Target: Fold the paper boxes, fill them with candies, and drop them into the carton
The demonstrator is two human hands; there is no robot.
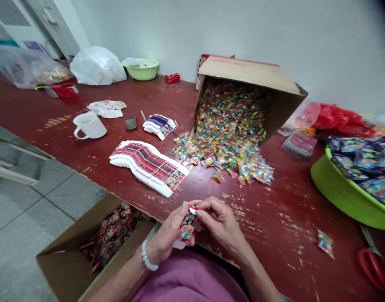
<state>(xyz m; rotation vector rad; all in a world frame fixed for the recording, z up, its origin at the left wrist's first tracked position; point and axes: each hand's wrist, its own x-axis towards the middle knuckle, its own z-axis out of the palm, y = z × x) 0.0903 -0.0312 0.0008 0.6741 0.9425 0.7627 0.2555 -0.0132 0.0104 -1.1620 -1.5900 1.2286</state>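
Observation:
A small printed candy box (pixel 188 226), red and black with a white flap at its lower end, is held in front of my body at the table's edge. My left hand (pixel 170 230) grips it along its left side, a beaded bracelet on the wrist. The fingertips of my right hand (pixel 219 220) pinch the flap at its upper end. Just beyond lies a long stack of flattened red candy boxes (pixel 148 165). Small clear packets of colourful candy (pixel 230 147) spill from a tipped cardboard carton (pixel 249 69) ahead of my hands.
A floor carton (pixel 69 268) with many red packs stands at lower left. A green basin (pixel 346 197) of purple packs and red-handled scissors (pixel 371 268) are at right. A white mug (pixel 90 126) and purple flattened boxes (pixel 159 125) stand at left. One loose candy packet (pixel 325 243) lies at right.

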